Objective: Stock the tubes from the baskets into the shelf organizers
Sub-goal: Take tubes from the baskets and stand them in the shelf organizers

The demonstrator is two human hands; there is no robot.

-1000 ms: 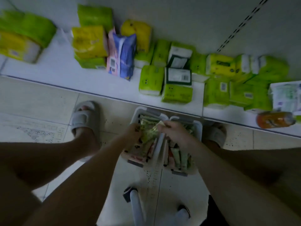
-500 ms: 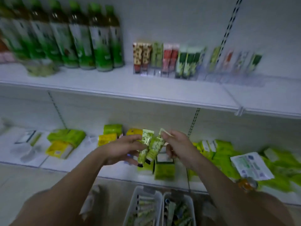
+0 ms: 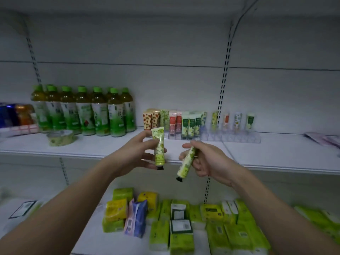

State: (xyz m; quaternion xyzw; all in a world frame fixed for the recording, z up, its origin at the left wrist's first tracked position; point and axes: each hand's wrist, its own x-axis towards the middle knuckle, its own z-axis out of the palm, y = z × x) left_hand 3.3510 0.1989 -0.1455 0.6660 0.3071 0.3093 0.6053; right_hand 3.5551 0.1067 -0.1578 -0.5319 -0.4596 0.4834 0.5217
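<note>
Holding one green tube [image 3: 159,147] cap-down, the left hand [image 3: 136,155] pinches it between thumb and fingers; the right hand [image 3: 204,161] grips a second tube [image 3: 185,164], tilted, before the shelf organizers [image 3: 230,136].

body: two bare forearms | sleeves: none in view | grips: bare hands

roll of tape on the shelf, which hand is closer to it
Left. The left hand, holding a green tube, is just right of the roll of tape; the right hand, with its own tube, is farther right.
</note>
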